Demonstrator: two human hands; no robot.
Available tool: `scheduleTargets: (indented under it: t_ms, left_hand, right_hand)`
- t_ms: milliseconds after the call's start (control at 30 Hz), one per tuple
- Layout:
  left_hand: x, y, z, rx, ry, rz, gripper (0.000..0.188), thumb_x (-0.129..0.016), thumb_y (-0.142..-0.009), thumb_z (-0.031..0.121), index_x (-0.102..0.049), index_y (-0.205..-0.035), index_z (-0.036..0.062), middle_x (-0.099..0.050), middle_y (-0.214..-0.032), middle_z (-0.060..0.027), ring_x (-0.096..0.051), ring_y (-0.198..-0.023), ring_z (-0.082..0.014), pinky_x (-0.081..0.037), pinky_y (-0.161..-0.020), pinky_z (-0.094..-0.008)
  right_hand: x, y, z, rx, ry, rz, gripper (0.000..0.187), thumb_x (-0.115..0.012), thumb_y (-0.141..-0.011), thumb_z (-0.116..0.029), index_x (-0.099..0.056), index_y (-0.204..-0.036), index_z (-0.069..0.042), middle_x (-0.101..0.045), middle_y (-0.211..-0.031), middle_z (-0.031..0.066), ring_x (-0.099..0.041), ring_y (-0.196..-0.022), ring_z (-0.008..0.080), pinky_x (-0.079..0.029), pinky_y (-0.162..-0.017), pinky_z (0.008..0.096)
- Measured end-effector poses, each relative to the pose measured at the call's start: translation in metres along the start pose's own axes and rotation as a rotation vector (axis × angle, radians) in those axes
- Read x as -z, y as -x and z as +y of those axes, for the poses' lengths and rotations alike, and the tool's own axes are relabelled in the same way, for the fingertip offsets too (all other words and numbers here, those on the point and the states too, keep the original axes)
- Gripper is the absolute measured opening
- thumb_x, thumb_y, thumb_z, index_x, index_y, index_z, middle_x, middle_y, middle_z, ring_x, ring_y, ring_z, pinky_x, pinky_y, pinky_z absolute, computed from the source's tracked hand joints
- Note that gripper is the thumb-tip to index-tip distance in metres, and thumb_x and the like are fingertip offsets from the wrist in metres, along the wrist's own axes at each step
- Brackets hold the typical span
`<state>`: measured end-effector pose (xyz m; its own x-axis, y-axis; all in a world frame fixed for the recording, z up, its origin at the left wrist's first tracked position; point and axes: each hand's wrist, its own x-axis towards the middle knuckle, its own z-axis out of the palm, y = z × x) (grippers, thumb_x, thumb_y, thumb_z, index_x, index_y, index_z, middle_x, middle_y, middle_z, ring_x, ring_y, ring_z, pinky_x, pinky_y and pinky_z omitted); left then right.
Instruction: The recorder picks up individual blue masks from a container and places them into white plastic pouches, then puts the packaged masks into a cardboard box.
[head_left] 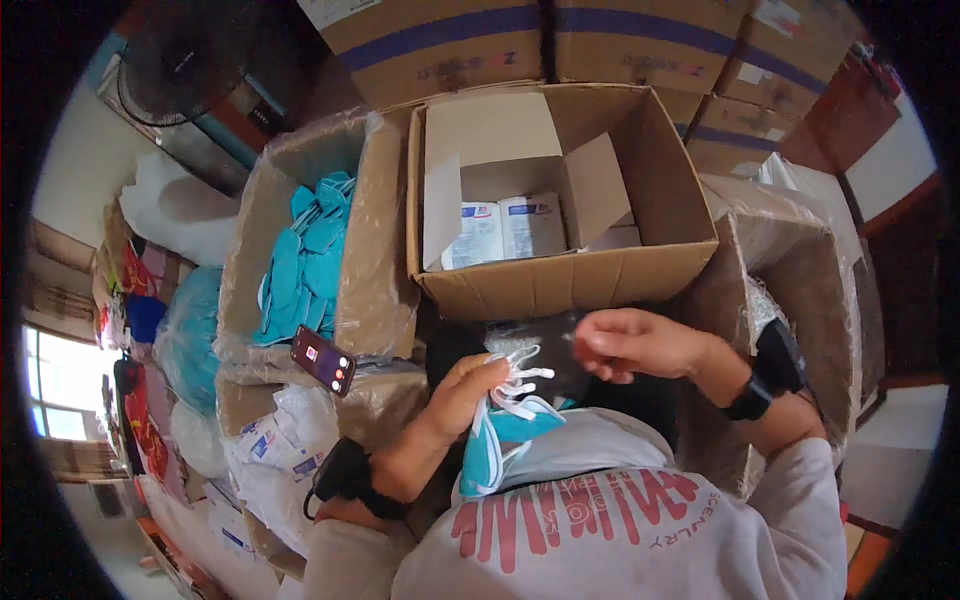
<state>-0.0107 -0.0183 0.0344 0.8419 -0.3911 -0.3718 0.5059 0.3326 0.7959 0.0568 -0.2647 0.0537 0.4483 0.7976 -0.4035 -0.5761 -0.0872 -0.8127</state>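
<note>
My left hand [465, 395] is closed around a small bunch of teal face masks [500, 440] with white edging. Their white straps stick up in loops and ends past my thumb. The masks hang below that hand, in front of my shirt. To the right, apart from the bunch, my right hand [640, 345] is raised with its fingers curled in. Its fingertips are slightly blurred, and whatever they may hold cannot be made out.
An open carton [560, 290] ahead holds a white inner box [495, 130] with white printed packs [500, 230]. More teal masks [305, 260] fill a plastic-lined carton at left. A phone [322, 360] sits near its front edge. White packs [285, 440] lie in another carton; a lined carton [800, 270] stands right.
</note>
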Motion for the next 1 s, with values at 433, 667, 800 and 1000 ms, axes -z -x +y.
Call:
scheduleTargets:
  t_ms: [433, 667, 800, 1000]
  left_hand:
    - [0.009, -0.006, -0.001, -0.095, -0.066, 0.001, 0.024, -0.046, -0.087, 0.023, -0.059, -0.083, 0.0032, -0.057, -0.072, 0.0009, -0.049, -0.063, -0.0040, -0.039, -0.056, -0.0193]
    - [0.016, 0.012, -0.006, -0.078, -0.404, -0.073, 0.020, -0.049, -0.085, 0.017, -0.055, -0.070, 0.0061, -0.048, -0.063, 0.0058, -0.043, -0.059, -0.0022, -0.035, -0.053, -0.0194]
    - [0.004, 0.026, -0.012, -0.020, -0.528, -0.291, 0.023, -0.049, -0.086, 0.019, -0.053, -0.068, 0.0053, -0.045, -0.061, 0.0057, -0.040, -0.058, -0.0037, -0.034, -0.052, -0.0219]
    - [0.051, 0.054, -0.013, 0.045, -0.051, 0.390, 0.018, -0.049, -0.086, 0.020, -0.057, -0.077, 0.0066, -0.052, -0.068, 0.0017, -0.049, -0.062, -0.0065, -0.040, -0.057, -0.0223]
  right_hand:
    - [-0.032, -0.030, -0.013, 0.137, 0.356, -0.195, 0.034, -0.041, -0.092, -0.031, -0.055, -0.079, -0.003, -0.048, -0.066, -0.0029, -0.041, -0.060, 0.0061, -0.036, -0.055, 0.0212]
    - [-0.008, 0.008, -0.025, -0.079, 0.602, -0.335, 0.039, -0.036, -0.094, -0.030, -0.055, -0.074, -0.002, -0.047, -0.062, 0.0004, -0.041, -0.058, 0.0073, -0.036, -0.053, 0.0235]
    - [0.006, 0.031, -0.018, -0.230, 0.581, -0.381, 0.038, -0.039, -0.092, -0.031, -0.056, -0.077, -0.001, -0.049, -0.063, 0.0009, -0.043, -0.058, 0.0078, -0.037, -0.053, 0.0245]
    - [0.063, 0.079, -0.025, -0.393, 0.514, 0.128, 0.028, -0.042, -0.091, -0.031, -0.057, -0.089, -0.007, -0.053, -0.071, -0.0020, -0.042, -0.058, 0.0049, -0.037, -0.051, 0.0197]
